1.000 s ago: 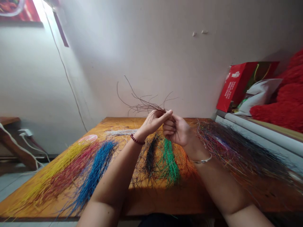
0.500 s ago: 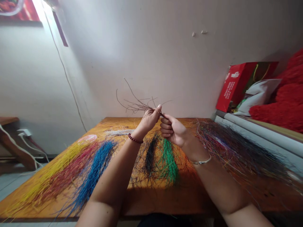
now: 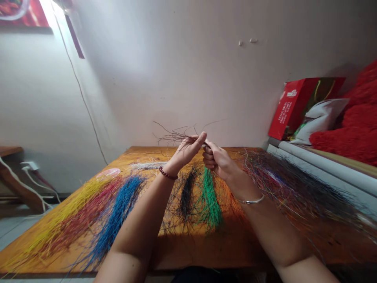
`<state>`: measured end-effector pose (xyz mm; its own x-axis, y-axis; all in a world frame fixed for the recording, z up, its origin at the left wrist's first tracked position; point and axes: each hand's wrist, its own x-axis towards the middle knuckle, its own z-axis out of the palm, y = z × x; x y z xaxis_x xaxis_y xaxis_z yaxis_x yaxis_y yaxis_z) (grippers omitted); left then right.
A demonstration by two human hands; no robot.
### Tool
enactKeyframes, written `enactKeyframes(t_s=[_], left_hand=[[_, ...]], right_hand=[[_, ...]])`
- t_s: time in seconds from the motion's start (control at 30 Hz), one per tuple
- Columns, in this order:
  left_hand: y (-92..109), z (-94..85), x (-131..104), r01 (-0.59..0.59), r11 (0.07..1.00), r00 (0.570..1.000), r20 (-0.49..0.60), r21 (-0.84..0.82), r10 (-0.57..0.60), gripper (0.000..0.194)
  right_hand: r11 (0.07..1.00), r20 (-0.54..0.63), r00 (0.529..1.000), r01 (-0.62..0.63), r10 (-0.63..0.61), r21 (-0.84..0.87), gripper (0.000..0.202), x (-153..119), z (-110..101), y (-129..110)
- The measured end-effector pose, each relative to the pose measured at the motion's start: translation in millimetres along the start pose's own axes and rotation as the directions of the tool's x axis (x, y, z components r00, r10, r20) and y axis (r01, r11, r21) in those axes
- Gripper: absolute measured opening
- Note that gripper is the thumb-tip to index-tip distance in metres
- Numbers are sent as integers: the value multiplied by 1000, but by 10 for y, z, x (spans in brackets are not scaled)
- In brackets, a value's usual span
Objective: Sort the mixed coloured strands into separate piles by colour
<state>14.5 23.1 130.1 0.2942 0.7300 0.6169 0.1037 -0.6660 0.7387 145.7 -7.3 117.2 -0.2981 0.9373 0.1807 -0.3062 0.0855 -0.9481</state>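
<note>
A thin bundle of brown wires [image 3: 172,136] is held up above the far part of the table, its loose ends fanning out to the left. My left hand [image 3: 188,152] is around the bundle's middle, thumb on top. My right hand [image 3: 219,160] grips its right end in a fist, close beside the left. Beneath my hands lie a bundle of black wires [image 3: 187,192], a green bundle [image 3: 210,200] and an orange bundle [image 3: 232,200]. A white bundle [image 3: 149,166] lies behind my left wrist.
On the wooden table [image 3: 182,251], yellow wires [image 3: 64,212], red wires [image 3: 79,220] and blue wires [image 3: 120,216] lie left. A tangled heap of mixed wires [image 3: 297,184] covers the right side. Beyond it are a red gift bag [image 3: 290,106] and fluffy red material [image 3: 347,133].
Both hands have shifted slightly right, the right hand more. The long wires that stuck up at the left now sit lower, closer to the bundle.
</note>
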Motion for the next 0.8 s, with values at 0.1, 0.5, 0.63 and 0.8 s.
enactKeyframes(t_s=[0.1,0.5,0.63,0.8], left_hand=[[40,-2,-11,-31,998,999,-20,51,32,46],[-108,-73,23,-8,998,982,-191,-65,-5,22],[-149,-115,63,-52,997,941,-337,-50,32,22],[-141,-215,28,-84,994,963,-249,76,101,27]], right_hand=[[992,-80,994,71,-80,-109,43,40,-15,46],[308,9,742,290,-671,-906,45,-182,11,-34],[209,38,740,238,-671,-948,45,-192,-9,-66],[178,32,722,213,-691,-961,48,-169,-45,-76]])
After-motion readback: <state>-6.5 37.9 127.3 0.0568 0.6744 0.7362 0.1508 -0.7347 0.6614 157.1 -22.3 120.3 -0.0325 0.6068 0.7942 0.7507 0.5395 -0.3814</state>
